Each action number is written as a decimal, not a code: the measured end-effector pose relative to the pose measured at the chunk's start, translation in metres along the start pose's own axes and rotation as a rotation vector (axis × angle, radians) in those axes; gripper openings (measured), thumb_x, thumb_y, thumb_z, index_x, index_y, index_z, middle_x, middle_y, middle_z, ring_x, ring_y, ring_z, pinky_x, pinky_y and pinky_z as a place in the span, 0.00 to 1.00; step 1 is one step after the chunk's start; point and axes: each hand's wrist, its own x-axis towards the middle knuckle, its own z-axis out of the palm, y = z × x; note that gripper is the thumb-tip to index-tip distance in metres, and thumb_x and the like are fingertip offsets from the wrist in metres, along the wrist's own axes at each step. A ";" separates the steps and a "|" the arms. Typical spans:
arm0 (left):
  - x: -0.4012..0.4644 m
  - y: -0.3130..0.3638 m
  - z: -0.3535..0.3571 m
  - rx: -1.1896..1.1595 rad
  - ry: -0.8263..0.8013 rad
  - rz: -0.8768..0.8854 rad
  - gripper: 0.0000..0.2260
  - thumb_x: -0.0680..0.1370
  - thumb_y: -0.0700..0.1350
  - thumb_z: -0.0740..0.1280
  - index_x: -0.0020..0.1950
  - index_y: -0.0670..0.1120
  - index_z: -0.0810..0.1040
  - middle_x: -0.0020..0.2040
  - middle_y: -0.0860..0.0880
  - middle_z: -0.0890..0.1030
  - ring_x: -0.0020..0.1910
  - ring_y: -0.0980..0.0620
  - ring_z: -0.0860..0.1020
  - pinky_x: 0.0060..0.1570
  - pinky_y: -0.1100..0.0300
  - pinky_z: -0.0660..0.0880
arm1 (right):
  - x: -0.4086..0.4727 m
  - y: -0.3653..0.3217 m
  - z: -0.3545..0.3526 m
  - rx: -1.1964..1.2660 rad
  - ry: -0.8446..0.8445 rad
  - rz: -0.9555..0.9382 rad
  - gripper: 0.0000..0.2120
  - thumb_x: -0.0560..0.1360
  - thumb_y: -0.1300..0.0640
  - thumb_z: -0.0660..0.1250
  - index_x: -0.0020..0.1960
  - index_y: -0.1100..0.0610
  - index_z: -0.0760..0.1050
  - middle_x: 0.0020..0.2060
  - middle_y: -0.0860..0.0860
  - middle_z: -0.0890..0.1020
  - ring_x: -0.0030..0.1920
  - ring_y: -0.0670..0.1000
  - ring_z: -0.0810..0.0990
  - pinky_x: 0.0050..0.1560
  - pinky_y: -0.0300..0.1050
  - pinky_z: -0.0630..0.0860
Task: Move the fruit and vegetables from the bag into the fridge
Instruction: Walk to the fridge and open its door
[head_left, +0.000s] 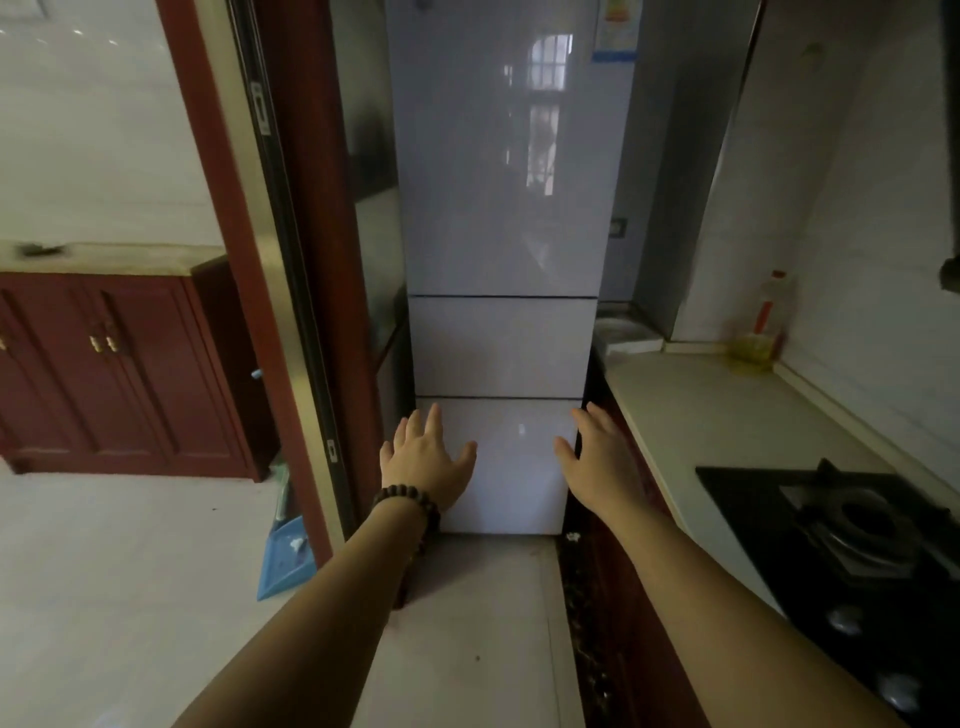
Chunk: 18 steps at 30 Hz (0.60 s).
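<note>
A tall glossy white fridge (498, 208) stands straight ahead with its upper door, middle drawer and bottom drawer all closed. My left hand (423, 457), with a bead bracelet on the wrist, reaches out with straight spread fingers in front of the bottom drawer's left side. My right hand (597, 457) is stretched out with straight fingers at the bottom drawer's right edge. Both hands hold nothing. No bag, fruit or vegetables are in view.
A pale countertop (717, 415) runs along the right with a black gas hob (852, 540) and an oil bottle (763, 322). A red-brown door frame (311, 260) stands left of the fridge, a blue dustpan (285, 561) at its foot. A red-brown cabinet (114, 364) is beyond.
</note>
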 end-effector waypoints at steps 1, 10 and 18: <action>0.014 0.004 0.005 -0.001 -0.006 0.003 0.33 0.77 0.61 0.57 0.77 0.50 0.48 0.77 0.47 0.53 0.76 0.47 0.50 0.73 0.45 0.50 | 0.016 0.004 0.002 0.002 -0.001 -0.002 0.25 0.79 0.51 0.60 0.73 0.57 0.61 0.74 0.55 0.59 0.73 0.56 0.60 0.70 0.50 0.60; 0.128 0.014 0.035 -0.008 -0.006 -0.019 0.33 0.77 0.62 0.57 0.77 0.50 0.49 0.77 0.47 0.53 0.76 0.47 0.51 0.73 0.46 0.51 | 0.135 0.033 0.029 -0.002 0.002 -0.009 0.24 0.78 0.51 0.61 0.72 0.57 0.63 0.74 0.55 0.61 0.73 0.56 0.60 0.71 0.52 0.62; 0.256 0.012 0.073 -0.048 -0.006 0.036 0.34 0.77 0.62 0.56 0.77 0.51 0.47 0.77 0.46 0.52 0.76 0.46 0.50 0.73 0.46 0.51 | 0.256 0.033 0.070 -0.029 0.057 -0.021 0.24 0.78 0.53 0.61 0.72 0.58 0.63 0.73 0.58 0.60 0.73 0.57 0.60 0.71 0.52 0.61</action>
